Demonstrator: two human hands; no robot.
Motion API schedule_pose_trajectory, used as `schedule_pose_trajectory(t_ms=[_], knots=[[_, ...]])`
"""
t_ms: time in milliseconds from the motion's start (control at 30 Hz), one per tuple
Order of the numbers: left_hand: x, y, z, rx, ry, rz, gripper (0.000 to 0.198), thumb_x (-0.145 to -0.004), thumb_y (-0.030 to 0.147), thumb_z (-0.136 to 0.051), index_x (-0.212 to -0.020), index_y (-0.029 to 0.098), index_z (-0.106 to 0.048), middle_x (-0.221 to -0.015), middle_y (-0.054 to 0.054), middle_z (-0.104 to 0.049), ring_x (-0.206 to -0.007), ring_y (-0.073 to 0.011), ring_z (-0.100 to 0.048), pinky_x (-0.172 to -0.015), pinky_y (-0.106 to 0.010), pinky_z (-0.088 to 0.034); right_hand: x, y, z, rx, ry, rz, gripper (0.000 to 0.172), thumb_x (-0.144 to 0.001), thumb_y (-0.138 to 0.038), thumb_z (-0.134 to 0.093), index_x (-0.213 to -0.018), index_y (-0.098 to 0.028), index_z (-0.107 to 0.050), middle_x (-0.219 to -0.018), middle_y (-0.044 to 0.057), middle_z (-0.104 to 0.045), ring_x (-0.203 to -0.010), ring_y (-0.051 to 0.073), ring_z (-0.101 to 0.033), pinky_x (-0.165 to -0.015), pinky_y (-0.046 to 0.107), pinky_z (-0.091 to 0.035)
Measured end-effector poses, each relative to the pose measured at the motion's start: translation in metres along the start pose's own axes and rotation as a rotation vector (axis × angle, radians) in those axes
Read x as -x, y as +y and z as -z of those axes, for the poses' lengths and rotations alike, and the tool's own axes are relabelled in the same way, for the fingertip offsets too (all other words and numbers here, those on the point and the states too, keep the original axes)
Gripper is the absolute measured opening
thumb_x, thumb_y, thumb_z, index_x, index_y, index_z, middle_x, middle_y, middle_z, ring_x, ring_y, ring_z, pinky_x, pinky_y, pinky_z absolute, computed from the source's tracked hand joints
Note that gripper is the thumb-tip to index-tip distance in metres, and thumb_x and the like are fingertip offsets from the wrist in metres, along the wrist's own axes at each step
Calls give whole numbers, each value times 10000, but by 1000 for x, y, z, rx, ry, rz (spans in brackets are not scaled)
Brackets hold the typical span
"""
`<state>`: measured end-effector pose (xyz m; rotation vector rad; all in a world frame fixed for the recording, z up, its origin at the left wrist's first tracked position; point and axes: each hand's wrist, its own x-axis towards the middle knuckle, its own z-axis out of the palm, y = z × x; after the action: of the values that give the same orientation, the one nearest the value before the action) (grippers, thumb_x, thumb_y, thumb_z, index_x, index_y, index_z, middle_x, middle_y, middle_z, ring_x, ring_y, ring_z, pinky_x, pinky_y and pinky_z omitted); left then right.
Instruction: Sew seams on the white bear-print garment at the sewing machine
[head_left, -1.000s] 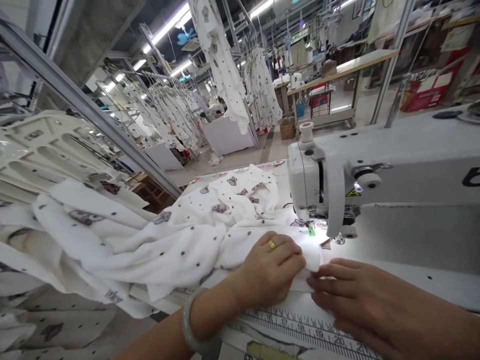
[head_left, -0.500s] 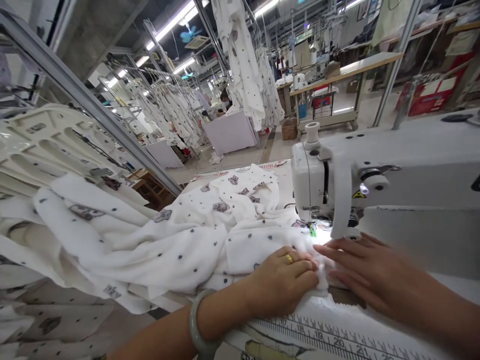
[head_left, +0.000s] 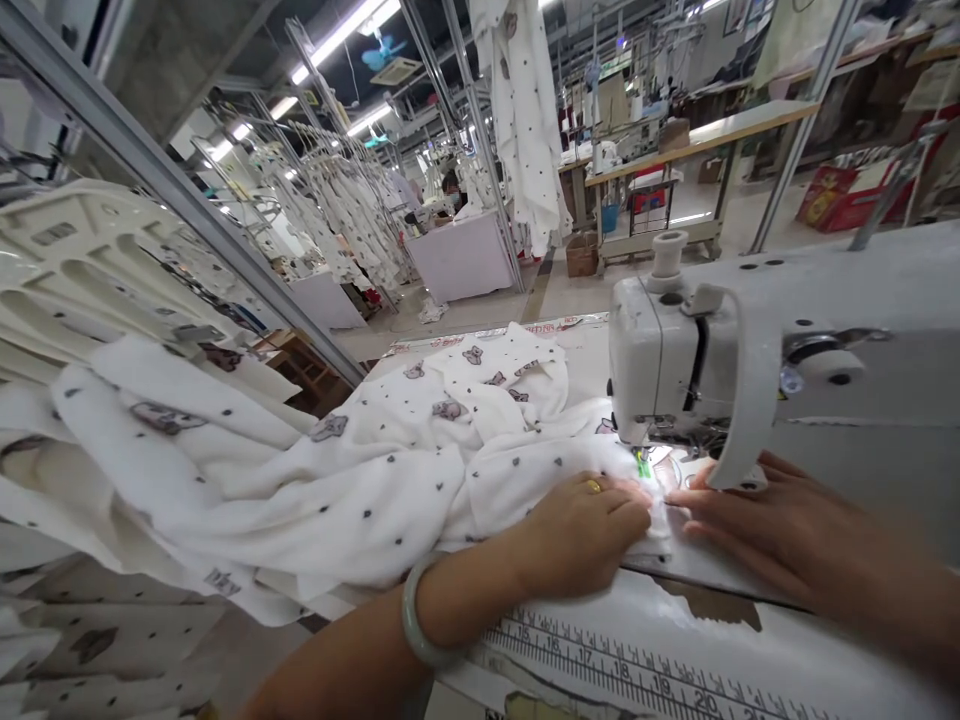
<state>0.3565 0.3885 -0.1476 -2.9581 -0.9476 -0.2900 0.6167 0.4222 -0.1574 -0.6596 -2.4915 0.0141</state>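
Note:
A white fleecy fabric (head_left: 375,470) with small dark dots and grey animal prints lies bunched on the sewing machine table, its right end under the green presser foot (head_left: 643,463). My left hand (head_left: 589,535), with a gold ring and a pale bangle on the wrist, presses on the fabric edge with curled fingers just in front of the foot. Beside it, my right hand (head_left: 757,520) lies with outstretched fingers, its fingertips touching the fabric's right edge. The white sewing machine (head_left: 649,350) stands over both, its lamp lighting the needle area.
A ruler strip (head_left: 585,650) runs along the table's front edge. On the left are cream plastic slats (head_left: 97,240) and a slanting metal post (head_left: 187,210). Dotted garments (head_left: 517,130) hang beyond the table, and a wooden-edged workbench (head_left: 697,150) stands behind.
The view has shifted, so the machine appears further right. The fabric has advanced a little under the foot, both hands moving with it. My left hand keeps its grip.

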Motion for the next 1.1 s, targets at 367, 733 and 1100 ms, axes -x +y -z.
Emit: schedule_pose_trajectory(t_ms=[367, 733, 1100], knots=[[3, 7, -3, -175, 178, -57, 226, -1002, 130, -495, -840, 184, -642, -762, -4, -612, -713, -140, -488, -772, -305, -450, 1, -20, 4, -341, -398, 30, 209, -1056, -305, -504, -1124, -301, -702, -953, 12, -673, -906, 188, -644, -821, 359, -507], [3, 10, 5, -163, 109, -101, 185, -1027, 145, -496, -965, 165, -670, -937, -31, -696, -926, -158, -598, -931, -330, -473, 1, -16, 9, -188, -177, 124, 261, -1040, -295, -512, -1247, -268, -668, -1090, 26, -738, -945, 187, -692, -836, 360, -504], [7, 6, -1, -159, 47, -68, 237, -1038, 166, -475, -1183, 133, -659, -1174, -91, -721, -1107, -189, -623, -1038, -354, -467, 4, -14, -6, 31, -84, 157, 312, -998, -338, -585, -1287, -271, -684, -1211, -7, -778, -942, 194, -771, -718, 361, -528]])
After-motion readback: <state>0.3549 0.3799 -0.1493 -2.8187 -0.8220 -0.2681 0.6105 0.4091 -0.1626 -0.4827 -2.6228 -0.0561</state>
